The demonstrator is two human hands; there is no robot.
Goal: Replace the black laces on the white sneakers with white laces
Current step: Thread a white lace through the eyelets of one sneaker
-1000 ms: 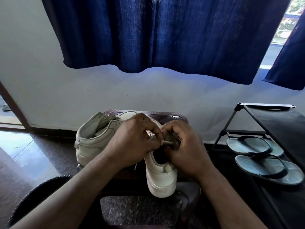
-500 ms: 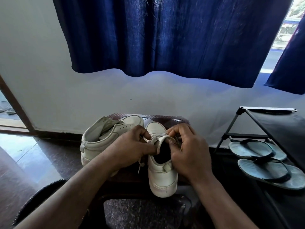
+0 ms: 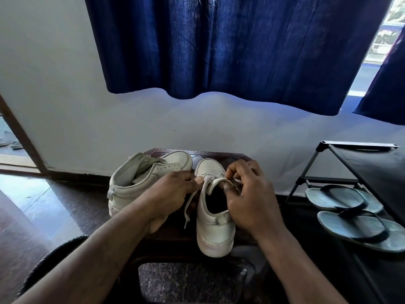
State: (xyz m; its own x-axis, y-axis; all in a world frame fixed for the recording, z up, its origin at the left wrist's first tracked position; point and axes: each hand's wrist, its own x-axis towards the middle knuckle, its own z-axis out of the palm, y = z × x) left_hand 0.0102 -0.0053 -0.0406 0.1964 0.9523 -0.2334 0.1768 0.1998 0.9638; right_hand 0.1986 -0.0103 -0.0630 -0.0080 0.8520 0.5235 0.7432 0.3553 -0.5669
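Two white sneakers stand on a small dark table [image 3: 219, 155]. The right sneaker [image 3: 213, 227] points away from me, heel near. My left hand [image 3: 173, 194] pinches a white lace [image 3: 189, 205] at the sneaker's left top eyelets; the lace end hangs down beside the shoe. My right hand [image 3: 249, 198] pinches the lace and tongue at the right side of the opening. The left sneaker [image 3: 140, 183] lies unlaced beside them, its empty eyelets showing. No black lace is in view.
A black shoe rack [image 3: 359, 163] stands at the right with a pair of blue-grey flip-flops [image 3: 350, 213] on it. A white wall and a dark blue curtain [image 3: 219, 47] are behind the table. A doorway [image 3: 13, 137] opens at the left.
My hands have drawn apart and back a little, uncovering the right sneaker's toe and tongue. The white lace end now hangs free at the shoe's left side.
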